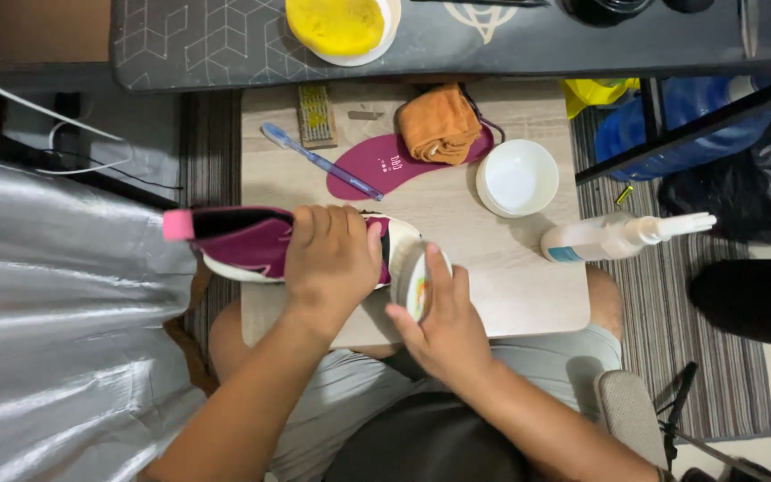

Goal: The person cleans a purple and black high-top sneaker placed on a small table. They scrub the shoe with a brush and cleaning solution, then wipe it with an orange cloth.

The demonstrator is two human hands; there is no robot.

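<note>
Now, shoe gripped and rubbed on the board.
Left hand [330,259] clamps the shoe [261,243], lying crosswise; right hand [443,326] presses a sponge [417,281] at its toe.

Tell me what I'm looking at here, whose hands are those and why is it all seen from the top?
A person wears a camera on their head, so you look straight down at their own two hands, as they do. They sit with a small wooden board across their lap. The left hand grips a magenta sneaker lying on its side. The right hand presses a small round brush or sponge against the shoe's white toe; which of the two is hard to tell. On the board lie a magenta insole, a blue toothbrush, a folded orange cloth, a white bowl, a white squeeze bottle and a small scrubbing brush.
</note>
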